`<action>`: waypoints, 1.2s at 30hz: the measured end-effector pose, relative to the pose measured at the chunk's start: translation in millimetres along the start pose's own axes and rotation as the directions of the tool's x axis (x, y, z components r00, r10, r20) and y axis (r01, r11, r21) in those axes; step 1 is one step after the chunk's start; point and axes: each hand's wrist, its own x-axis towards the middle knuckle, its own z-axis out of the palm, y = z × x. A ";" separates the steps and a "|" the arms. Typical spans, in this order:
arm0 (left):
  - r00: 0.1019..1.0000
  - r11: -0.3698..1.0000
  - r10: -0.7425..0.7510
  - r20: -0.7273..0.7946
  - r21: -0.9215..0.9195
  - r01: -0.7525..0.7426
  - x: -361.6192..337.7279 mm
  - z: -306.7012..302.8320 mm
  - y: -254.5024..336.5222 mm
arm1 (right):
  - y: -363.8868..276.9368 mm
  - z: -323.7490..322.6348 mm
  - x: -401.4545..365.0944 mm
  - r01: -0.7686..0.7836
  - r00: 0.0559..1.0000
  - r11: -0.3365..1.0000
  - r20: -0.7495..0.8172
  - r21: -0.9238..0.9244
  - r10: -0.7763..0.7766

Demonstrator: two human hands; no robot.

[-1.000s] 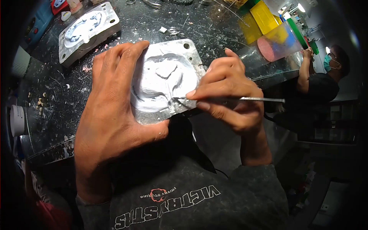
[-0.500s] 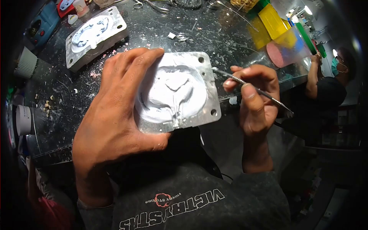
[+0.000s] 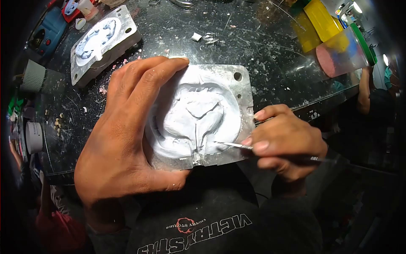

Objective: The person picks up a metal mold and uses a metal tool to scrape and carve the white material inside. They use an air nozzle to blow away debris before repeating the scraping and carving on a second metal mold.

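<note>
Inside grey flask, grooved white plaster; left grip clasping flask, right grip pinching tool

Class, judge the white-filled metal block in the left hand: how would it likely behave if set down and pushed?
The metal block is probably stiff and heavy for its size, given its broad metallic rim. Its squarish outline suggests it would slide rather than roll. Its white filling holds narrow ridges and grooves, so their edges may chip if knocked.
</note>
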 end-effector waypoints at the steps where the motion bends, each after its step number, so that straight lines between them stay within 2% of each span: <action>1: 1.000 1.000 -0.002 -0.003 0.007 0.002 -0.5 0.3 0.6 | -3.1 5.2 0.6 -0.005 1.000 0.999 -0.019 -0.053 0.004; 5: 0.999 0.999 -0.030 -0.016 0.018 0.031 -2.7 5.8 6.3 | -12.9 10.4 1.9 -0.005 1.000 0.983 -0.009 -0.185 0.004; 7: 0.991 0.998 -0.067 -0.115 0.011 0.069 -6.1 12.1 10.4 | -19.3 8.0 5.1 0.013 1.000 0.970 0.027 -0.243 -0.006; 13: 0.958 0.982 -0.172 -0.229 0.033 0.184 -7.7 24.9 25.6 | -33.4 7.7 10.6 0.078 0.995 0.885 0.093 -0.458 -0.040; 23: 0.953 0.984 -0.157 -0.260 0.043 0.174 -8.4 27.7 26.8 | -48.2 8.2 24.3 0.110 0.987 0.827 0.161 -0.552 -0.024; 25: 0.951 0.983 -0.160 -0.266 0.045 0.178 -8.1 28.5 27.2 | -54.6 9.8 28.2 0.084 0.984 0.789 0.178 -0.609 0.032; 32: 0.943 0.981 -0.185 -0.276 0.003 0.193 -8.8 30.0 27.6 | -49.7 10.7 33.4 0.084 0.985 0.792 0.169 -0.604 0.025; 34: 0.946 0.983 -0.170 -0.277 0.019 0.183 -8.8 29.7 27.2 | -44.9 7.4 37.1 0.133 0.969 0.792 0.247 -0.596 0.023; 36: 0.942 0.984 -0.163 -0.292 0.023 0.177 -8.6 29.5 26.7 | -40.6 6.6 35.2 0.134 0.971 0.803 0.238 -0.580 0.010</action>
